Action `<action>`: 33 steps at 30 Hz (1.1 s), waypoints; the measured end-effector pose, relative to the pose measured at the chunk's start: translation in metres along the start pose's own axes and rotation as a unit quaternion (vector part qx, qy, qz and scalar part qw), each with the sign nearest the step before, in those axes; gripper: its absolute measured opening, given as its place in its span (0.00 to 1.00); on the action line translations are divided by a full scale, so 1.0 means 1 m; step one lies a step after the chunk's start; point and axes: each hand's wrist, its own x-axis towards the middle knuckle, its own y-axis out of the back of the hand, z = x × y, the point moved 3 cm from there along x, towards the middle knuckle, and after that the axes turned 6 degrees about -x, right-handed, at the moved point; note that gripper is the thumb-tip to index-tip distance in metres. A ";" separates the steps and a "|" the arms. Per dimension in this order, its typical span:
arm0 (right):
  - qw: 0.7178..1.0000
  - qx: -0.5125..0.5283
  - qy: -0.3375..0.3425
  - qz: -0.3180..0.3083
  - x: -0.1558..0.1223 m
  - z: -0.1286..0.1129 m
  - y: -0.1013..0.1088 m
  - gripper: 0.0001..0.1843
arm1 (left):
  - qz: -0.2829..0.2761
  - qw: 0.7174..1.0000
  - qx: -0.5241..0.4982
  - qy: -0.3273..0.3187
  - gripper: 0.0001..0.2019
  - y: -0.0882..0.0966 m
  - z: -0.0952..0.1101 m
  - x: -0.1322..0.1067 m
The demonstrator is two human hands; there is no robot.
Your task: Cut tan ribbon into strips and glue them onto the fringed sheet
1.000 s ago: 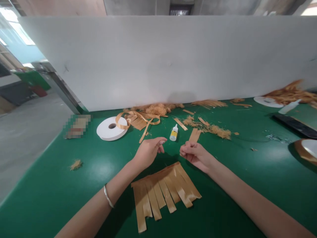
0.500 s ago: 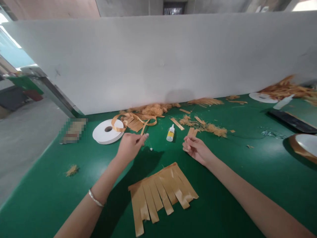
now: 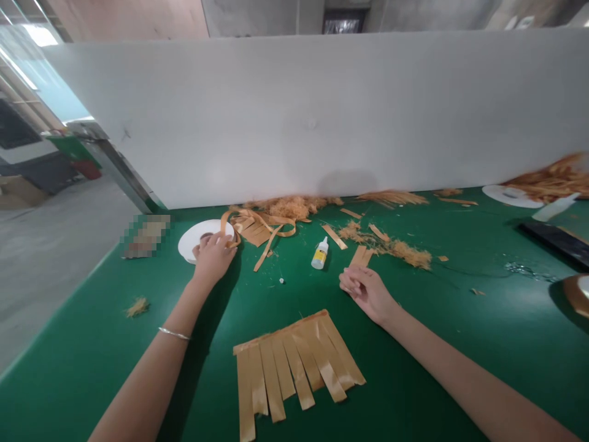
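two hands: left (image 3: 212,258) open atop white spool (image 3: 190,237), right (image 3: 365,288) slack, empty, beside strips (image 3: 361,256).

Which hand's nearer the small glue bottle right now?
Right. The right hand sits just to the near right of the glue bottle, not touching; the left hand is farther off to its left, on the white ribbon roll.
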 end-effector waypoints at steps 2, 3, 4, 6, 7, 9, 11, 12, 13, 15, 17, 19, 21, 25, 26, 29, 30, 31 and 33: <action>0.999 -0.035 0.010 -0.001 0.002 -0.001 -0.003 0.26 | 0.015 0.999 -0.032 -0.011 0.15 0.001 0.004 -0.003; 0.998 -0.057 0.014 -0.005 0.005 -0.003 -0.006 0.25 | 0.024 0.998 -0.049 -0.017 0.16 0.003 0.006 -0.004; 0.997 -0.079 0.018 -0.011 0.009 -0.005 -0.008 0.24 | 0.033 0.997 -0.068 -0.026 0.17 0.005 0.008 -0.006; 0.990 -0.137 0.035 -0.030 0.023 -0.012 -0.017 0.17 | 0.039 0.991 -0.112 -0.054 0.17 0.011 0.015 -0.012; 0.984 -0.166 0.049 -0.040 0.032 -0.017 -0.023 0.13 | 0.036 0.987 -0.137 -0.072 0.17 0.013 0.020 -0.015; 0.960 -0.252 0.103 -0.065 0.052 -0.029 -0.040 0.13 | 0.019 0.977 -0.184 -0.110 0.16 0.017 0.031 -0.024; 0.928 -0.325 0.159 -0.086 0.071 -0.039 -0.061 0.21 | -0.003 0.964 -0.222 -0.146 0.14 0.018 0.044 -0.032; 0.864 -0.437 0.229 -0.103 0.078 -0.043 -0.074 0.25 | -0.016 0.957 -0.238 -0.163 0.12 0.019 0.050 -0.036; 0.799 -0.522 0.276 -0.113 0.085 -0.045 -0.087 0.29 | -0.027 0.951 -0.252 -0.177 0.11 0.019 0.056 -0.039; 0.708 -0.612 0.322 -0.140 0.097 -0.043 -0.108 0.32 | -0.044 0.941 -0.274 -0.195 0.10 0.018 0.063 -0.043; 0.688 -0.626 0.321 -0.180 0.106 -0.038 -0.122 0.26 | -0.057 0.936 -0.285 -0.199 0.10 0.018 0.065 -0.044; 0.696 -0.615 0.303 -0.215 0.112 -0.034 -0.128 0.15 | -0.066 0.938 -0.285 -0.187 0.08 0.019 0.061 -0.043; 0.711 -0.603 0.280 -0.229 0.117 -0.032 -0.125 0.07 | -0.069 0.944 -0.280 -0.162 0.08 0.019 0.053 -0.042; 0.755 -0.575 0.241 -0.204 0.121 -0.041 -0.104 0.06 | -0.079 0.951 -0.276 -0.113 0.09 0.019 0.032 -0.038; 0.765 -0.568 0.236 -0.189 0.121 -0.046 -0.097 0.07 | -0.080 0.952 -0.277 -0.106 0.10 0.018 0.027 -0.037; 0.790 -0.554 0.232 -0.124 0.121 -0.071 -0.074 0.09 | -0.072 0.954 -0.275 -0.093 0.13 0.015 0.014 -0.033; 0.797 -0.550 0.231 -0.098 0.120 -0.081 -0.066 0.10 | -0.069 0.955 -0.273 -0.091 0.14 0.014 0.011 -0.031; 0.801 -0.548 0.228 -0.076 0.118 -0.091 -0.058 0.10 | -0.067 0.956 -0.272 -0.092 0.14 0.013 0.007 -0.030; 0.810 -0.542 0.221 -0.040 0.113 -0.112 -0.042 0.10 | -0.065 0.956 -0.270 -0.097 0.14 0.012 0.003 -0.027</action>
